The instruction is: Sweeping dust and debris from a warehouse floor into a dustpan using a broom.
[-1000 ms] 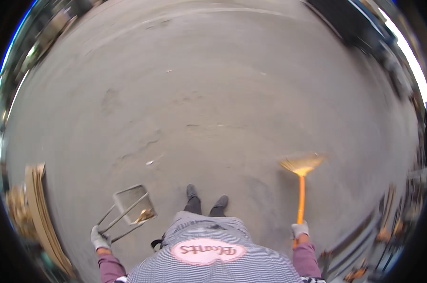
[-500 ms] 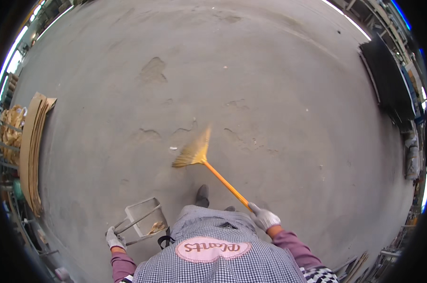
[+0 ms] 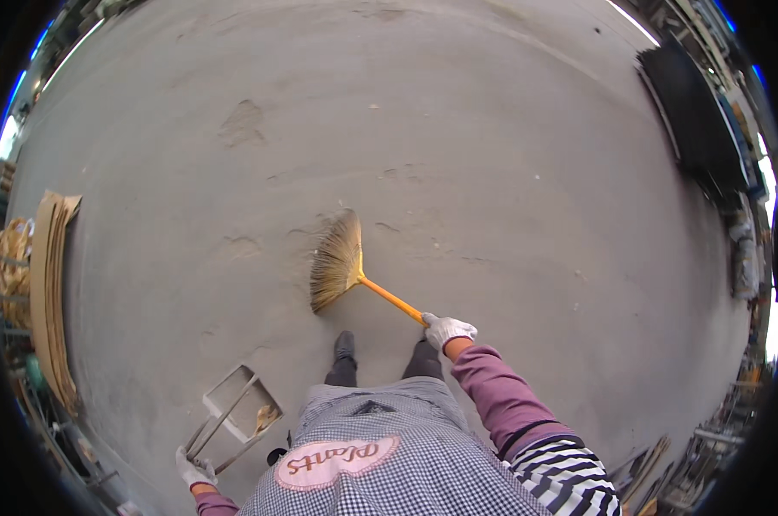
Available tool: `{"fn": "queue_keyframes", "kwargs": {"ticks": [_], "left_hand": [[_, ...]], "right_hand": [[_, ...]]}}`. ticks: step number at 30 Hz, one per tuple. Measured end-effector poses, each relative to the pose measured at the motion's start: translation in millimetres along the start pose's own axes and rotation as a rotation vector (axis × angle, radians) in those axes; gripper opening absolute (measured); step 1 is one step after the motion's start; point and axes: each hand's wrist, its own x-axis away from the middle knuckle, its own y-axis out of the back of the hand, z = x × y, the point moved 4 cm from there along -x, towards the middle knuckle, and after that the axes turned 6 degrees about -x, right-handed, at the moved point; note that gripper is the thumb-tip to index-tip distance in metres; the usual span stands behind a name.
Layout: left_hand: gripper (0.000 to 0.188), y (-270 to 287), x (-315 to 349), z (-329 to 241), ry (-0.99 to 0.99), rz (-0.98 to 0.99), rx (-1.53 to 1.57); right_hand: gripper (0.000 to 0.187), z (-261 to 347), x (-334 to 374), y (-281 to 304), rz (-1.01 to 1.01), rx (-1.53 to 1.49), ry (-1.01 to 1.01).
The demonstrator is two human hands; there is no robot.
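Observation:
My right hand (image 3: 447,330), in a pale work glove, is closed around the orange handle of a broom (image 3: 337,261). The broom's fan of straw-coloured bristles is spread on the grey floor ahead of my feet and points to the left. Low on the left, my gloved left hand (image 3: 196,469) grips the bar handle of a grey dustpan (image 3: 214,402). A brown, dry-looking scrap (image 3: 267,419) lies in the dustpan. The dustpan is tilted, beside my left leg and apart from the broom.
Dusty patches (image 3: 242,123) and small light bits (image 3: 373,107) are scattered over the concrete floor. Flattened cardboard (image 3: 52,292) stands along the left side. A stack of black sheets (image 3: 694,116) is at the far right. Racks and long pieces (image 3: 651,473) line the right edge.
My right hand has moved forward and left with the broom, and its bristles have swung left. The left hand and dustpan have shifted left and lower in view. My feet show more.

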Motion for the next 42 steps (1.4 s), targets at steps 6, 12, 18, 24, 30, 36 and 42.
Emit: {"fn": "queue_keyframes", "kwargs": {"ticks": [6, 12, 18, 24, 30, 36, 42], "left_hand": [[0.035, -27.6, 49.1, -15.9, -0.093, -0.046, -0.115], [0.042, -14.9, 79.5, -57.9, -0.141, 0.073, -0.131], [0.036, -19.9, 134.7, -101.1, -0.071, 0.105, -0.007], [0.035, 3.9, 75.0, -141.3, -0.102, 0.273, -0.030], [0.034, 11.5, -22.8, -149.9, -0.124, 0.328, -0.170], [0.032, 68.6, -53.8, -95.6, -0.175, 0.341, 0.055], [0.035, 93.9, -86.9, -14.7, -0.193, 0.371, 0.118]], "right_hand": [[0.045, -223.6, 58.3, 38.8, -0.078, -0.098, -0.268], [0.046, -382.8, 171.6, 70.7, -0.237, -0.182, -0.546], [0.050, -375.6, 286.1, 34.9, -0.422, -0.687, -0.473], [0.054, -205.3, 314.9, -40.7, -0.446, -0.515, -0.125], [0.045, -13.7, 242.5, -109.6, -0.318, -0.241, 0.065], [0.042, -28.8, 221.2, -167.8, -0.189, -0.301, -0.158], [0.046, -221.5, 252.6, -265.0, -0.407, -0.340, -0.365]]}}
